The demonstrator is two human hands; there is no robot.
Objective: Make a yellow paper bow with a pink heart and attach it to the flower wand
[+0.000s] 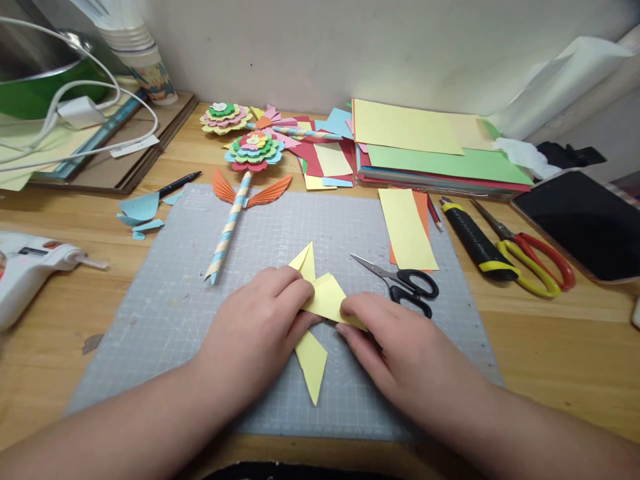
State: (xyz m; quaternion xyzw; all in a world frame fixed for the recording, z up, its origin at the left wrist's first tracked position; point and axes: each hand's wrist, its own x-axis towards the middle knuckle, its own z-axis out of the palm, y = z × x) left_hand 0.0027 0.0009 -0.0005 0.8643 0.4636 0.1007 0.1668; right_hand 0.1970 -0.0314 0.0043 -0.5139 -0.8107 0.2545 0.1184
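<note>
Over the middle of the grey cutting mat [165,320], both my hands grip a folded piece of yellow paper [327,298]. My left hand [263,313] is closed on its left side, thumb below and fingers above. The right end is pinched between the thumb and fingers of my right hand [390,333]. One yellow folded point [306,260] sticks out beyond my left fingers, and another yellow folded piece [313,363] lies below my left thumb. Whether these parts are joined is hidden by my fingers. Black-handled scissors [400,279] lie just beyond my right hand.
A paper flower [255,152] with a striped stem and orange leaves lies at the mat's far left. Yellow paper strips [407,227], a cutter knife [475,237], red-yellow scissors [530,257] and a phone [585,220] are at right. A glue gun [35,267] sits left.
</note>
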